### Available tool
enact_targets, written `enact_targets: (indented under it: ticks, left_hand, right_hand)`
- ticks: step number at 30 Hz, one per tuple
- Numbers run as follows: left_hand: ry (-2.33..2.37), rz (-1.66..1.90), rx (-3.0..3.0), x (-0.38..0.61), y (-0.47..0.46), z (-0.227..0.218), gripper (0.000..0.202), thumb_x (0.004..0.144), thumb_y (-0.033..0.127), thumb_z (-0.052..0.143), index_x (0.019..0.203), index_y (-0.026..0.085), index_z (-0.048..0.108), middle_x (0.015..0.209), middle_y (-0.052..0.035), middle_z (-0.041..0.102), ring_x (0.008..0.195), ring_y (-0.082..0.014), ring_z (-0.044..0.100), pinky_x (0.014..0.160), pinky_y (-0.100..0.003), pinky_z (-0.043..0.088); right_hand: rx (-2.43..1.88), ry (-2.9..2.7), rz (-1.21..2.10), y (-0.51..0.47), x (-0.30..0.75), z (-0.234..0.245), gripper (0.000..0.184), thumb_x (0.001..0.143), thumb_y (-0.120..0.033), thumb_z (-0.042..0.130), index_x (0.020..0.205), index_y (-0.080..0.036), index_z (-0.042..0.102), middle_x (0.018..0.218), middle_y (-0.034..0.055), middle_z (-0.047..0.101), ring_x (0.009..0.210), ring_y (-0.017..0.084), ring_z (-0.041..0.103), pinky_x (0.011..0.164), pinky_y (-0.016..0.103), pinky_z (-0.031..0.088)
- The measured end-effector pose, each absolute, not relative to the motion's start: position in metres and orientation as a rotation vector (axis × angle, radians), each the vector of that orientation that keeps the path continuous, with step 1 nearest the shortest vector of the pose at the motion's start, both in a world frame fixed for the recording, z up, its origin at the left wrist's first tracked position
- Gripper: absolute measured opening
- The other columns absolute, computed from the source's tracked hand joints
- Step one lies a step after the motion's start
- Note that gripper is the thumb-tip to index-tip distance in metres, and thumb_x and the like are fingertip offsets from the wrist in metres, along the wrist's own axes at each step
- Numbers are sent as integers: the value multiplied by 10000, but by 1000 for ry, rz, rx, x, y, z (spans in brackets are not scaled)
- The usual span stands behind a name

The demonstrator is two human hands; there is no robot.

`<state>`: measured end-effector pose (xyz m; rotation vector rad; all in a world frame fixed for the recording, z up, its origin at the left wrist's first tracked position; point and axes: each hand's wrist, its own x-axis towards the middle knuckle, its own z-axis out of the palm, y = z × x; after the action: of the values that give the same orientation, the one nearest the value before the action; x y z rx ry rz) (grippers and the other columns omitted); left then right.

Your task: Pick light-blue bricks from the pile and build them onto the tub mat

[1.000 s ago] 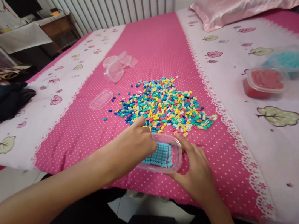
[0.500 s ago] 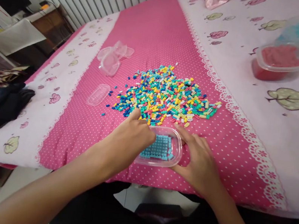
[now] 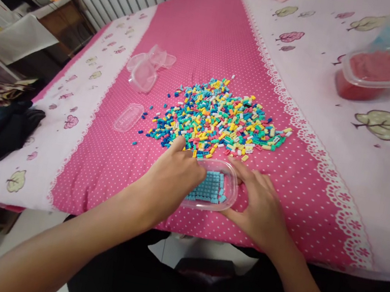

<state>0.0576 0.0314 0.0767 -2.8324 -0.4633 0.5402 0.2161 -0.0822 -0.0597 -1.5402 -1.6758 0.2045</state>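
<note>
A: How do the hands stand?

B: Right hand: curved round the right end of an oblong, clear plastic tub, clasping it between thumb at the near rim and fingers at the far. Left hand: curled over the tub's left part; its fingertips are hidden, so whether they pinch anything cannot be told.

A: The contents?

B: Small light-blue plastic bricks, mostly in close rows, a few askew at the right.

A: Expected handling?

B: The tub is probably light, smooth and slightly flexible; a hard squeeze could disturb the rows. Best held gently, just below the rim. The bricks, likely stiff, suit a fingertip pinch by their sides.

A: Surroundings?

B: The tub rests on a pink, white-dotted bedspread, just before a loose heap of multicoloured plastic bricks.
</note>
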Motion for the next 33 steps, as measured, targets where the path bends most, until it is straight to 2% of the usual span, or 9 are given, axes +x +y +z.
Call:
enact_targets:
  ticks: [6,11,19,26,33]
  left_hand:
    - [-467,515,-2837,57,31,78,182,798,20,533,792,193,590,684,-3,620,690,-181,609,920,-390,395]
    - [-509,494,-2899,56,30,81,210,845,5,513,775,186,594,659,5,578,637,-167,564,889,-396,379]
    - [-499,577,-2863,60,28,83,210,768,-12,544,801,185,606,688,-11,595,672,-183,577,860,-388,382]
    - [-438,550,-2800,60,28,80,197,791,3,526,796,191,582,663,-2,581,694,-195,617,877,-390,409]
    - [-428,601,-2730,64,27,78,158,780,25,614,815,178,622,685,-22,650,706,-226,664,872,-394,418]
  right_hand:
    - [-1548,-1662,209,-82,217,-61,781,929,-466,713,1584,-281,329,1336,122,700,996,303,680,856,456,515]
    - [-1548,-1663,229,-84,216,-60,800,928,-442,710,1601,-303,302,1332,108,699,1001,304,680,868,464,516]
    - [-1531,-1670,194,-82,217,-59,795,926,-457,731,1578,-286,308,1321,111,704,972,287,675,847,441,517]
    - [-1535,-1671,207,-83,216,-61,772,930,-431,719,1572,-275,319,1342,118,695,991,291,673,858,448,516]
    - [-1559,-1657,236,-83,217,-62,780,920,-443,731,1573,-267,342,1338,127,694,1022,310,675,868,470,515]
